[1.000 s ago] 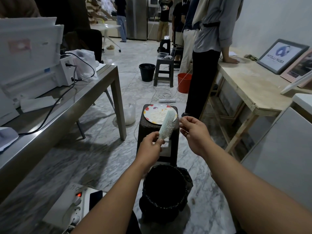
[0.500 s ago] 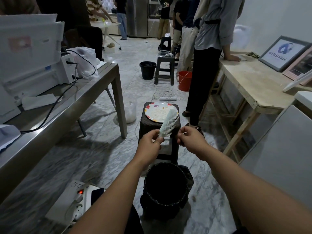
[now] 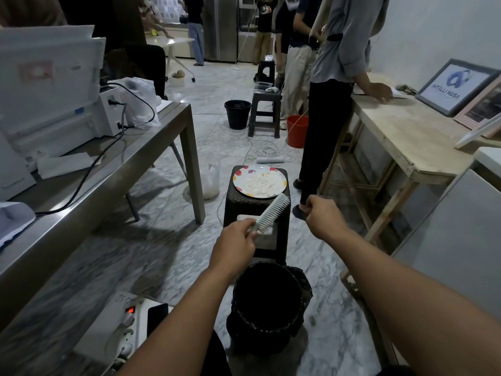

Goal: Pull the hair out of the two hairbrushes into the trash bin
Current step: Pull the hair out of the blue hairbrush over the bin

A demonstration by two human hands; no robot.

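Left hand (image 3: 236,245) grips the handle end of a pale comb-like hairbrush (image 3: 271,213), fingers curled round it, brush angled up and to the right with teeth facing the right side. Brush hangs in the air above the near edge of a dark stool (image 3: 257,210), forward of the trash bin (image 3: 267,297), which stands on the floor between the forearms, black liner open. Right hand (image 3: 322,215) sits just beside the brush tip, apart from it, fingers drawn together as in a pinch; cannot tell whether a strand is held, too fine to see in this light. Second hairbrush not evident; a pale object on the stool's lower step under the brush may be it, unclear. A patterned plate (image 3: 259,181) sits on the stool top. Judgement: mid-pull on the first brush, hair drawn off sideways. Next move likely calls for bringing the right hand back over the bin mouth and releasing, then returning to the teeth.
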